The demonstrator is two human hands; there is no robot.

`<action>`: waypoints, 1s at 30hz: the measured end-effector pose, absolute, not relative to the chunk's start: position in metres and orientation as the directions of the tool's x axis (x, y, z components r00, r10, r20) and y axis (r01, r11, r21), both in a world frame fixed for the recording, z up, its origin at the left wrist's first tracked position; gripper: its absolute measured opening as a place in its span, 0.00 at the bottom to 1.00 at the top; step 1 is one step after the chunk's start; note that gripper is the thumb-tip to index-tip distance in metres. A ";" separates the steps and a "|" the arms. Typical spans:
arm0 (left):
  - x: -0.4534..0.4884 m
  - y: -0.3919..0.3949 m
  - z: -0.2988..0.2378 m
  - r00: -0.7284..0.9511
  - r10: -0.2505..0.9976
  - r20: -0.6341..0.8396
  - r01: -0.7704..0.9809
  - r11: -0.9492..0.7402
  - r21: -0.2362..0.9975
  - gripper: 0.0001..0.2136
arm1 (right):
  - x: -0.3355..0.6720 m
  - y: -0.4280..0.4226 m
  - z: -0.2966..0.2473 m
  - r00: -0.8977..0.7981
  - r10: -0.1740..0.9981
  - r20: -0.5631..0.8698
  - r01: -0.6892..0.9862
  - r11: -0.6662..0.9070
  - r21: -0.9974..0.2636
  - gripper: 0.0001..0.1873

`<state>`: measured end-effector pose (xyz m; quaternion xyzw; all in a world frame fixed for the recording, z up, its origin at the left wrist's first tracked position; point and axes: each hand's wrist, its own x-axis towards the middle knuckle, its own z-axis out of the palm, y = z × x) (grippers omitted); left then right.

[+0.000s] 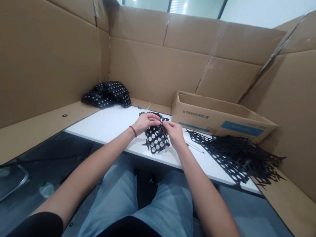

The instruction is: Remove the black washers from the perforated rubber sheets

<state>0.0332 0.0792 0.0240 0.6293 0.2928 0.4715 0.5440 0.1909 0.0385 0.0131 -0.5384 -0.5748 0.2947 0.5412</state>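
Observation:
A black sheet punched with round holes (157,140) hangs between my hands over the white table, its lower end near the front edge. My left hand (147,123), with a red band at the wrist, is closed in a pinch on the sheet's upper edge. Close beside it, my right hand (174,131) pinches the same edge, the fingertips of both hands nearly meeting. Whatever small piece may lie between the fingertips is too small to make out. Behind my hands, more of the black perforated material lies on the table.
A heap of black perforated sheets (108,94) sits at the back left. On the right lies a spread pile of black perforated strips (239,158), in front of an open cardboard box (195,113). A thin white stick (196,148) rests on the white table (102,125). Cardboard walls (158,63) surround it.

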 end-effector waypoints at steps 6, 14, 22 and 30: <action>0.035 0.086 0.024 0.363 0.910 0.201 -0.127 -0.165 0.978 0.16 | 0.193 0.063 0.006 0.289 0.953 0.093 0.129 0.058 -0.990 0.18; 0.020 0.087 0.026 0.326 0.935 0.138 -0.113 -0.107 0.988 0.18 | 0.203 0.079 0.002 0.416 0.900 0.132 0.203 0.050 -0.978 0.18; 0.017 0.091 0.025 0.226 0.966 0.129 -0.047 -0.121 0.992 0.17 | 0.219 0.058 0.009 0.261 0.849 0.460 0.587 0.239 -0.773 0.14; 0.029 0.088 0.019 0.216 0.972 0.088 0.073 -0.106 0.992 0.13 | 0.182 0.030 0.024 -0.069 0.774 0.630 0.730 0.469 -0.496 0.10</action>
